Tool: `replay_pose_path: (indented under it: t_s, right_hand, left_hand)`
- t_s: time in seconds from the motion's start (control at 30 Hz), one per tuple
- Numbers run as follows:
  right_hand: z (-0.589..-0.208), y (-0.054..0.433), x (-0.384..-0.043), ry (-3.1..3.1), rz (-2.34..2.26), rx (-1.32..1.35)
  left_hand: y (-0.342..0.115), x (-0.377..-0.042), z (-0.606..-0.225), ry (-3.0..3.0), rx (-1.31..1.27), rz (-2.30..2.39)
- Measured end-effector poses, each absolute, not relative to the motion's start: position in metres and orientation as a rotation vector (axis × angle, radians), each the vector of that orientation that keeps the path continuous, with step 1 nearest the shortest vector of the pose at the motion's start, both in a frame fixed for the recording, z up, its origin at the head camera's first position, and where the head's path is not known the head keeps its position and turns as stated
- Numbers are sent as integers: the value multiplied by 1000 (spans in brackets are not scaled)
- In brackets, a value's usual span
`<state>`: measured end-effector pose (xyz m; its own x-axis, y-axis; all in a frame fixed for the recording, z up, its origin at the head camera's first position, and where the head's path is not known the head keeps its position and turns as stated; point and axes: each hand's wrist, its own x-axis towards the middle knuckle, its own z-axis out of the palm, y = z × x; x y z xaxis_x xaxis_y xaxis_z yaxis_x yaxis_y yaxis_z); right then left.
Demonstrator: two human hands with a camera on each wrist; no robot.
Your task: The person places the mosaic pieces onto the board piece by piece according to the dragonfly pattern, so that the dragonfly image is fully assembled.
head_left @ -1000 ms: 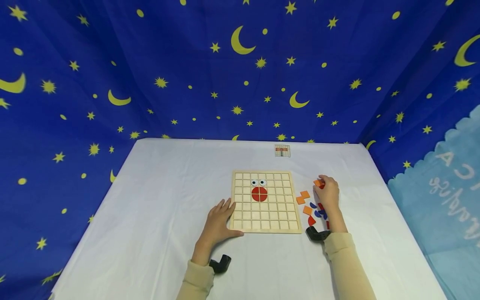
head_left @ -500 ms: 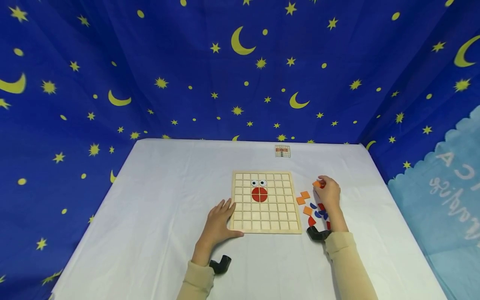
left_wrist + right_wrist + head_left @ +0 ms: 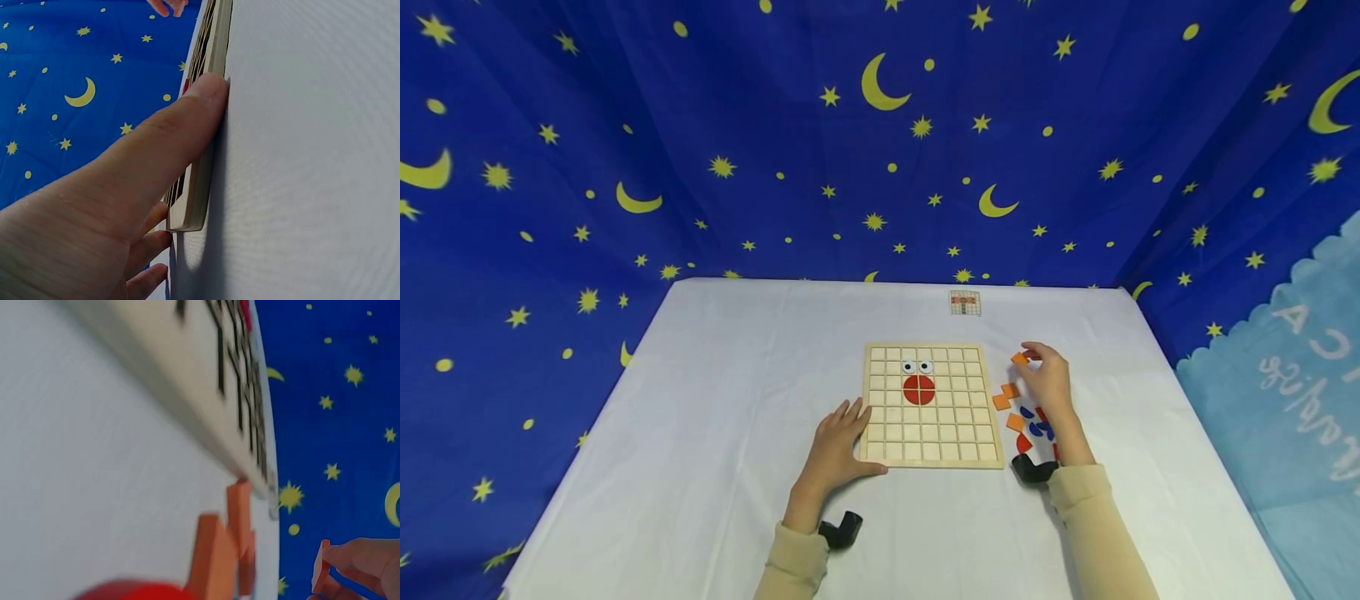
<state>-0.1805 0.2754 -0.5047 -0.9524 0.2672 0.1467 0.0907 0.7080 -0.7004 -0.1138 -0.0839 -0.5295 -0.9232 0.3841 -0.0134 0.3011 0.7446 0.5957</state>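
My left hand [image 3: 835, 446] rests at the near left corner of a wooden grid board [image 3: 895, 462], fingers along its left side. In the left wrist view the thumb [image 3: 169, 131] lies against the board's front edge. My right hand [image 3: 1051, 385] pinches an orange square tile [image 3: 1019, 358] between thumb and fingers, right of the board; the right wrist view shows this tile [image 3: 320, 567] too. On the board, two round eye pieces [image 3: 917, 367] sit above a red circle [image 3: 919, 389] made of quarter pieces.
Right of the board lie several loose pieces: orange squares [image 3: 1015, 422], blue half-rounds [image 3: 1026, 412] and a red quarter piece [image 3: 1023, 443]. Some are partly hidden by the right wrist. A small pattern card [image 3: 965, 302] lies behind the board. A starry blue curtain [image 3: 820, 150] hangs beyond the table.
My right hand has moved slightly left towards the board with the orange tile. The red piece seen by its fingers earlier no longer shows. The left hand and board stay put.
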Motion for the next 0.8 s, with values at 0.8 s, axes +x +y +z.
replay_pose_path:
  t_s: [0.8]
  right_hand:
    - [-503, 216, -192, -2744, 1157, 288]
  left_hand:
    - [-84, -115, -532, 2808, 551, 911]
